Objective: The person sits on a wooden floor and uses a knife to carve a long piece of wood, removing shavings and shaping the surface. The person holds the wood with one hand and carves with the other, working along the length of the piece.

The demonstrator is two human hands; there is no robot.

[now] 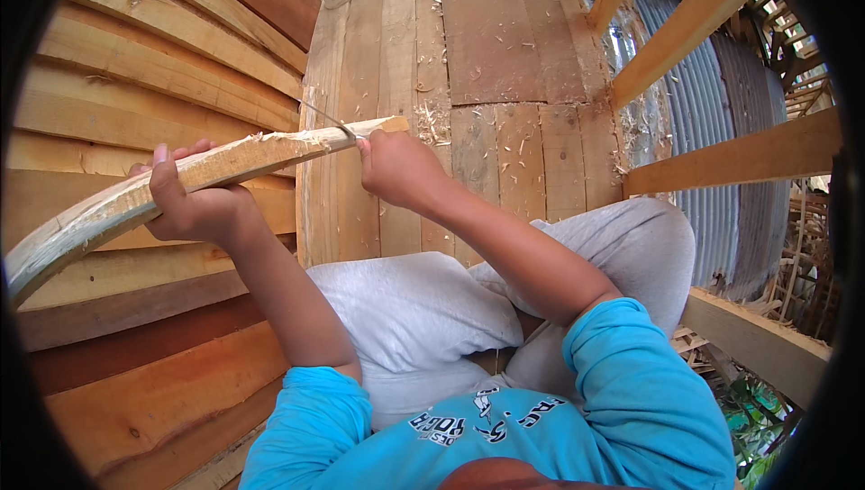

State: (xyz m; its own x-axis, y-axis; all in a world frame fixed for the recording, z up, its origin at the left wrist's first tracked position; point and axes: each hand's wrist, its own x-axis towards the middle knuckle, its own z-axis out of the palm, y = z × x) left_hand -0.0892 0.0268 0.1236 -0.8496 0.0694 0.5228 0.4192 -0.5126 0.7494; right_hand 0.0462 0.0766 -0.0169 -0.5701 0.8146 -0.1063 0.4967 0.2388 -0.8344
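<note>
we see one pale wooden slat (180, 179) held across the left, our left hand (194, 206) wrapped around its middle. our right hand (396, 170) is fisted around one knife (329, 119), its blade on the slat's far end. shavings litter the plank floor (487, 58); stacked boards (135, 85) left, corrugated metal wall (721, 130) right.

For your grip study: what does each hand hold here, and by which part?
The left hand grips the long wooden strip around its middle. The right hand holds a thin metal blade by its near end, against the strip.
</note>
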